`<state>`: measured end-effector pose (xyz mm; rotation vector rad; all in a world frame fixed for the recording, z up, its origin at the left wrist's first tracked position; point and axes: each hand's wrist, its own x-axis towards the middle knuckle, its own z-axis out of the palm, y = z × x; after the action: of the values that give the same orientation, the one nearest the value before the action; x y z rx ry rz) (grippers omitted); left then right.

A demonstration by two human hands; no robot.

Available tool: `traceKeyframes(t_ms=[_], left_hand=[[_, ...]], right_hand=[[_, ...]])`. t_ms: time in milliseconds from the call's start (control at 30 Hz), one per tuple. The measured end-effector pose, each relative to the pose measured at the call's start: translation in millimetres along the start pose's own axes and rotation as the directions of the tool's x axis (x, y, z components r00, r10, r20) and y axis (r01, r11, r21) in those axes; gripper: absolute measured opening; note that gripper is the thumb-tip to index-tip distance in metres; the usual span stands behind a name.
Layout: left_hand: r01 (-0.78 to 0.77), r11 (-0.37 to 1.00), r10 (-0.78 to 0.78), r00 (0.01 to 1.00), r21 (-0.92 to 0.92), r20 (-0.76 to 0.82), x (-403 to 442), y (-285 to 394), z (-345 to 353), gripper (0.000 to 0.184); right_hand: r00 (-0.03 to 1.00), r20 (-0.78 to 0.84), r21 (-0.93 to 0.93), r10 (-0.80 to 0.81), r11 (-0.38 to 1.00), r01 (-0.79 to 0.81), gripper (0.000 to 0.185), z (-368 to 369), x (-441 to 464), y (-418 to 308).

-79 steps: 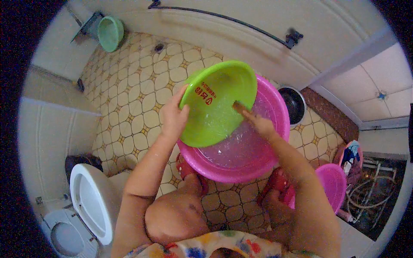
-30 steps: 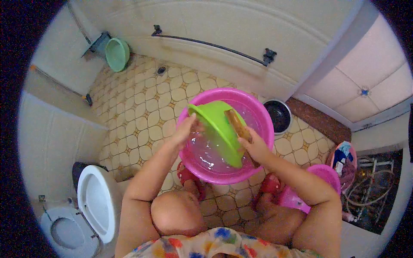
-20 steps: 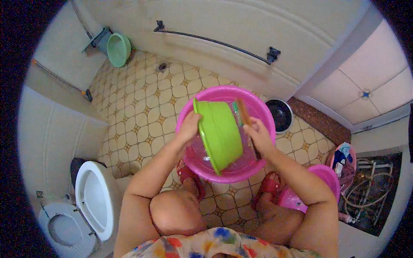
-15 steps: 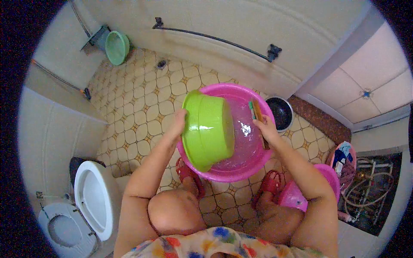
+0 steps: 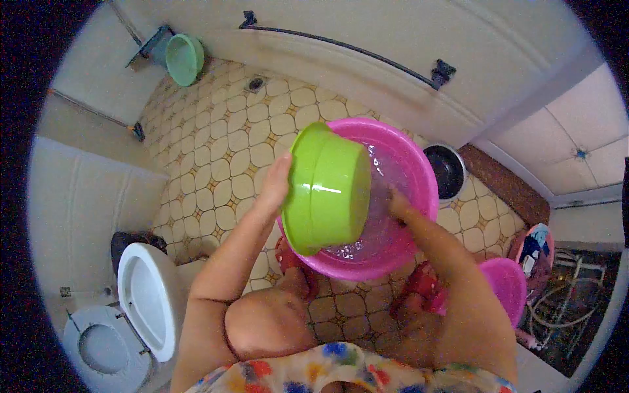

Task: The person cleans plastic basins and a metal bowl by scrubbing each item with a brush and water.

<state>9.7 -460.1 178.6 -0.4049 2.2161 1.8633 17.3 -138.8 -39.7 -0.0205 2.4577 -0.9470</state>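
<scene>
My left hand (image 5: 276,183) is closed on the rim of a lime-green basin (image 5: 331,190). This basin is tipped on its side, its bottom facing right, over a large pink basin (image 5: 426,177). Soapy-looking water (image 5: 383,167) shows inside the pink one. Just right of the green basin's bottom, my right hand (image 5: 398,204) reaches down into the pink basin, at the water. Its fingers are curled and blurred. What they hold is hidden; the wooden-backed brush seen in that hand a moment ago is out of sight.
A dark round pot (image 5: 444,173) stands right of the pink basin. Near my right leg are a smaller pink basin (image 5: 508,288) and a basket of clothes (image 5: 536,252). A toilet (image 5: 108,347) is at lower left, a pale green basin (image 5: 185,60) in the far corner, a floor drain (image 5: 256,84) nearby.
My right hand has moved left and down into the pink basin, and the brush has gone from view. The green basin is slightly farther right in view and more upright on edge.
</scene>
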Motion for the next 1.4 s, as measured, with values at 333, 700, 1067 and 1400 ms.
traceKeyframes(t_ms=[333,700,1067,1400], left_hand=[[0.012,0.975,0.002,0.998,0.221,-0.064,-21.3,33.2,20.4,0.062],[-0.217,0.962,0.214,0.976,0.166,0.033,-34.6,33.2,43.5,0.051],[-0.047,0.998,0.047,0.999,0.038,0.012,-24.6,23.0,34.3,0.055],[-0.150,0.989,0.150,0.988,0.000,-0.031,-9.3,-2.6,30.5,0.050]], right_hand=[[0.865,-0.229,0.057,-0.446,0.881,0.469,0.046,-120.1,-84.9,-156.6],[0.904,-0.122,-0.198,-0.410,0.902,0.383,0.046,-132.2,-34.1,-172.1],[0.907,0.020,-0.141,-0.420,0.897,0.419,0.046,-117.1,-94.8,-208.2],[0.857,0.001,-0.105,-0.515,0.852,0.512,0.047,-121.5,-97.1,-205.4]])
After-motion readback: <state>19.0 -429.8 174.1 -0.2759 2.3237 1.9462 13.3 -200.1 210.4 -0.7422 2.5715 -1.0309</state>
